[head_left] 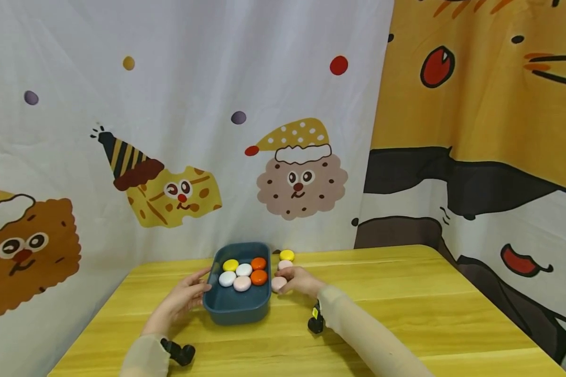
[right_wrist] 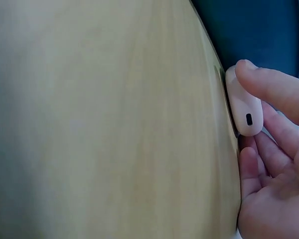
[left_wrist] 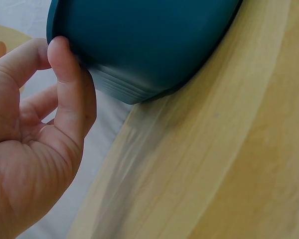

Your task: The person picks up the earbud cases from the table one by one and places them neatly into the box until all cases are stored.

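Observation:
A dark blue rectangular box (head_left: 238, 305) stands on the table with several glossy rounded discs inside: a yellow disc (head_left: 230, 265), white ones (head_left: 227, 278), orange ones (head_left: 259, 277) and a pink one (head_left: 242, 284). My left hand (head_left: 188, 293) holds the box's left side, thumb (left_wrist: 67, 64) at its rim. Beside the box's right wall, my right hand (head_left: 302, 281) grips a pink disc (right_wrist: 244, 102) between thumb and fingers. That disc has a small dark slot in its edge. Just beyond lie another pink disc (head_left: 285, 265) and a yellow disc (head_left: 286, 255).
The wooden table (head_left: 405, 309) extends to both sides and toward me. Behind its far edge hangs a white curtain (head_left: 184, 78) with cartoon prints; a yellow and dark printed cloth (head_left: 415, 120) hangs at the right. Small black devices (head_left: 316, 319) are worn on both wrists.

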A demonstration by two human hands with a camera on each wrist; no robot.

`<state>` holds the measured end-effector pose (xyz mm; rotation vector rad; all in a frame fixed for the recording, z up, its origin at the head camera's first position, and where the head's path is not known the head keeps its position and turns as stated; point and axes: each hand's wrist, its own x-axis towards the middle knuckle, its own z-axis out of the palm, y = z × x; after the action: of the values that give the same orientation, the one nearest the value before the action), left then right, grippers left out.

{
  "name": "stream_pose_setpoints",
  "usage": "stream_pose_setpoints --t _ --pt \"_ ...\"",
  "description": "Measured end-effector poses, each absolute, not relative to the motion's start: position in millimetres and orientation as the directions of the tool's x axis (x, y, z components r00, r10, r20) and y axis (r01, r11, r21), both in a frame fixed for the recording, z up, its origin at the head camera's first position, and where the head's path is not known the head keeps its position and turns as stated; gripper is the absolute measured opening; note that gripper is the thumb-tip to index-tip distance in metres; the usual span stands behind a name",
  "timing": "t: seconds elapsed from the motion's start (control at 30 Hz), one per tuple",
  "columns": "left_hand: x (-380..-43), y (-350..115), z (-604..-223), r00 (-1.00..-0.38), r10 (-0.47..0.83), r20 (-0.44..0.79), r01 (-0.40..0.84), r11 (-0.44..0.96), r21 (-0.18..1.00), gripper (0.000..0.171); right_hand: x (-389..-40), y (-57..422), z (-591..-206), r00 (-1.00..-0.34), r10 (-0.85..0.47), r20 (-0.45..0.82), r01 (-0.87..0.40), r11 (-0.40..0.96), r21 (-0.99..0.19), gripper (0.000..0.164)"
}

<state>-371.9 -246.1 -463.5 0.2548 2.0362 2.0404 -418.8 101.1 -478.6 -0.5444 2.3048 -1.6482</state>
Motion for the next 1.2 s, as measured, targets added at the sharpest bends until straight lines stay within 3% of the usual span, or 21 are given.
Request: stream_pose_setpoints --t 1.2 --pt "-373 -246 -463 -0.956 0.286 -0.056 -0.055 0.013 0.998 0.067 -414 109 -454 -0.91 -0.408 0.077 -0.259 0.413 -0.873 0.049"
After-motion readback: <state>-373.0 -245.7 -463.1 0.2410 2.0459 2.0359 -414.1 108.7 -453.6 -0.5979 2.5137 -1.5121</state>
